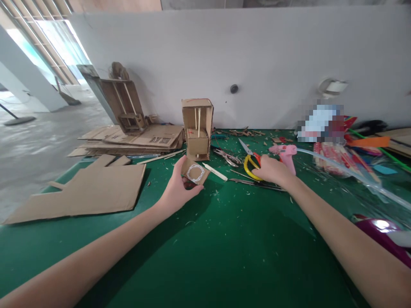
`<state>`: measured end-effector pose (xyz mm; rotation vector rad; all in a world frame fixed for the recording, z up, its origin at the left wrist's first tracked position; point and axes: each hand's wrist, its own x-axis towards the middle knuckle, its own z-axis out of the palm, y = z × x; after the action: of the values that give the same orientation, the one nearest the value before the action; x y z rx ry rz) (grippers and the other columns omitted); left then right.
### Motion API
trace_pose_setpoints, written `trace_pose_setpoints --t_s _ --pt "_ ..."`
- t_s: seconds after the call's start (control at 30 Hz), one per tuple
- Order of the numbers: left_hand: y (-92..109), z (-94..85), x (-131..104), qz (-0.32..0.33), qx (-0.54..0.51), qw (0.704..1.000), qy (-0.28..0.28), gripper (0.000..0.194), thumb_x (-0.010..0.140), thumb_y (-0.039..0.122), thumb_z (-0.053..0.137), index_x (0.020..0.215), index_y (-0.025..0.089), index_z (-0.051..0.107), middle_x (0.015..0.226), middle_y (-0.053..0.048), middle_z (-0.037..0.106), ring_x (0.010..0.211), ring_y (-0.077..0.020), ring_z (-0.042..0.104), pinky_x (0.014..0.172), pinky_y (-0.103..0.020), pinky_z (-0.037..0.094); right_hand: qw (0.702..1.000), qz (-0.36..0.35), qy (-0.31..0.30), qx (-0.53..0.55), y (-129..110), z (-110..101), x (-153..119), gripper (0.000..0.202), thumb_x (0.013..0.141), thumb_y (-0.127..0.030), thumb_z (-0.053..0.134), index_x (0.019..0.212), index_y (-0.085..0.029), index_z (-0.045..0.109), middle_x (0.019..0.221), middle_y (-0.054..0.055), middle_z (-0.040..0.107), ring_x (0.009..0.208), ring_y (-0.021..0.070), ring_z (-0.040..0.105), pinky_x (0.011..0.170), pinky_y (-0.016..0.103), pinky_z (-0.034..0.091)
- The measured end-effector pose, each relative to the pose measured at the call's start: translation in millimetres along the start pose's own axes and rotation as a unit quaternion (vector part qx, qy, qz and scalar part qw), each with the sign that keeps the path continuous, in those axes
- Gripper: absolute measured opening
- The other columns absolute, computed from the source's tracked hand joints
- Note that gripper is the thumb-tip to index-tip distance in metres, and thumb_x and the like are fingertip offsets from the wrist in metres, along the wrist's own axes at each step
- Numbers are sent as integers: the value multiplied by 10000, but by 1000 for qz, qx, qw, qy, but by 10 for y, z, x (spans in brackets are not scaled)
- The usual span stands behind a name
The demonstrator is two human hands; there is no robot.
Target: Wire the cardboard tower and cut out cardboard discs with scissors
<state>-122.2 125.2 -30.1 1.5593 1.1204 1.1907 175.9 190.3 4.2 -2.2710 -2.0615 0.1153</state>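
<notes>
Between the thumb and fingers of my left hand (180,186) is a small cardboard piece (203,167) with a white ring marked on its face. My right hand (272,170) is closed at the handles of a pair of scissors (250,164), with yellow and red grips and blades pointing away. Just beyond that hand stands a pink glue gun (287,155). A white pen (215,172) lies right of the cardboard piece, and pliers (228,158) rest behind it. Behind my left hand an upright cardboard box (197,145) holds thin sticks inside.
A large cut cardboard sheet (105,188) lies at left, with stacked cardboard (138,139) behind it. Another cardboard frame (123,102) leans on the white wall (263,55). Bagged sticks (334,160) and a purple object (379,237) are at right. Scraps dot the green tabletop (224,256).
</notes>
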Motion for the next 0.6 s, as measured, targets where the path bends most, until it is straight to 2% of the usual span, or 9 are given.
trace_pose_setpoints --t_s 0.1,0.2,0.27,0.37,0.43,0.5,0.6 --pt "13 4 0 -4 -23 1000 9 938 679 254 748 1413 282 164 1205 -118 577 995 -265 646 879 -482 535 998 27 8 58 59 28 47 386 680 -355 603 975 -108 568 792 164 667 711 306 644 545 359 443" --pt "23 4 -3 -16 -45 999 11 957 675 249 756 1425 269 161 1247 -123 562 1034 -259 632 899 -470 529 989 26 45 138 63 56 83 372 737 -349 559 1035 -128 530 887 150 664 802 274 650 611 342 481" --pt "40 6 -11 -22 -64 998 11 978 677 250 755 1438 255 141 1265 -131 551 1066 -263 614 899 -468 529 963 13 94 254 40 67 100 382 780 -331 508 1107 -136 481 943 134 649 821 233 648 618 307 496" --pt "86 14 -29 -16 -106 994 2 964 723 262 718 1460 226 97 1242 -140 566 1083 -262 603 894 -460 533 903 -4 151 402 8 58 100 382 801 -325 466 1135 -140 455 902 113 628 726 210 635 555 301 494" --pt "114 21 -35 -11 -132 991 5 868 791 290 646 1467 202 108 1212 -142 581 1043 -248 622 890 -452 534 893 -21 150 423 -1 34 72 340 795 -334 476 1089 -164 491 811 85 614 654 213 617 519 320 483" --pt "128 26 -27 -22 -141 989 31 735 853 301 553 1461 191 156 1205 -139 579 960 -221 654 875 -445 543 885 -48 139 441 -15 8 30 294 774 -329 512 1034 -194 528 716 55 587 605 220 602 498 340 475" --pt "123 25 6 -49 -135 987 69 622 876 265 499 1434 212 230 1240 -128 548 882 -193 673 816 -420 575 891 -101 129 424 -85 -23 -33 245 764 -327 525 979 -212 544 652 37 553 588 227 599 506 369 492"
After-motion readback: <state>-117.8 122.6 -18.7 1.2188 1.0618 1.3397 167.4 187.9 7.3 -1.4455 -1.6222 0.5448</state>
